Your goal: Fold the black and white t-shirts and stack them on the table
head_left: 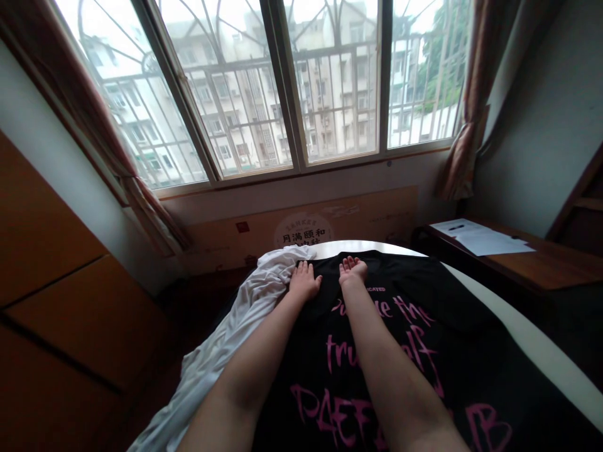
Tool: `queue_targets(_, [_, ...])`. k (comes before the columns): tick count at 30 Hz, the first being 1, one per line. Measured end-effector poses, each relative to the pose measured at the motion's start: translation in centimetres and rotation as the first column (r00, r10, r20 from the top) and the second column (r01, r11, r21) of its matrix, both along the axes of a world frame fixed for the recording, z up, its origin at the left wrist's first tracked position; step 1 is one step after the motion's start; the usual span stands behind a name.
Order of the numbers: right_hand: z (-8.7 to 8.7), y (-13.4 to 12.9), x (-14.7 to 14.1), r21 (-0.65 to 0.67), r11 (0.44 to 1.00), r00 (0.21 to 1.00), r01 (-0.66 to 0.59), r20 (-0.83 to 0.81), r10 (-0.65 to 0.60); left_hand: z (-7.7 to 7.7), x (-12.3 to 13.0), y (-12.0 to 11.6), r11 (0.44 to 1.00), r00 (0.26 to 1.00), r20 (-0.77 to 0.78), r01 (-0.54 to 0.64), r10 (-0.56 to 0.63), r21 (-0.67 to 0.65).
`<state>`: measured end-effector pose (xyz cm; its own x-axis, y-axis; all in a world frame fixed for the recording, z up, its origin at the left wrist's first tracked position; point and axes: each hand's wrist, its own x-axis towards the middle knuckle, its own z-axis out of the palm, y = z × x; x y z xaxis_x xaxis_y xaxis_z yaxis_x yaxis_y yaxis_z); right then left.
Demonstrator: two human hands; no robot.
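A black T-shirt (452,358) with pink lettering lies spread over a white rounded table (532,339). My left hand (305,280) rests flat, palm down, on the shirt's far left part, fingers stretched out. To its right, my right hand (353,269) is turned palm up on the shirt near the far edge, fingers loosely apart and slightly curled, with nothing in it. Along the left side of the shirt lies a crumpled white cloth (235,333), close beside my left hand. My forearms cover part of the printed words.
A long cardboard box (377,213) stands against the wall under the barred window (330,88). On the right, a brown wooden desk (560,260) holds white papers (480,235) and a pen. An orange-brown cabinet (66,301) stands at left. Tied curtains (464,150) flank the window.
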<state>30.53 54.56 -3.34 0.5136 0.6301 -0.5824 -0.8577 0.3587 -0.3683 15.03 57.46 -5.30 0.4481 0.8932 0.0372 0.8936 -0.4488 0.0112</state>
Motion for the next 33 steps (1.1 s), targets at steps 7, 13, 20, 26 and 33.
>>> queue_targets(7, [-0.1,0.3,-0.4,0.05,0.997,0.998,-0.058,0.018,0.057,-0.2,-1.7,-6.4,0.994,0.996,-0.014,0.085,-0.087,-0.067])
queue_targets(13, [0.9,-0.1,-0.7,0.081,0.992,0.994,-0.099,0.063,0.094,-0.6,-2.3,-8.4,0.992,0.998,0.011,0.055,-0.054,-0.117])
queue_targets(20, [3.8,-1.9,0.7,0.08,0.995,0.991,0.064,0.109,-0.072,-0.4,-2.3,-8.4,0.989,0.999,0.013,0.048,-0.046,-0.141])
queue_targets(26, [10.1,-5.4,3.6,0.197,0.955,0.965,0.219,0.097,-0.242,-0.1,-2.1,-7.4,0.981,0.997,-0.026,0.067,-0.073,-0.182])
queue_targets(33, [15.7,-10.7,3.7,0.454,0.844,0.941,0.285,0.034,-0.336,2.9,1.1,-2.0,0.996,0.997,-0.007,0.071,-0.071,-0.052])
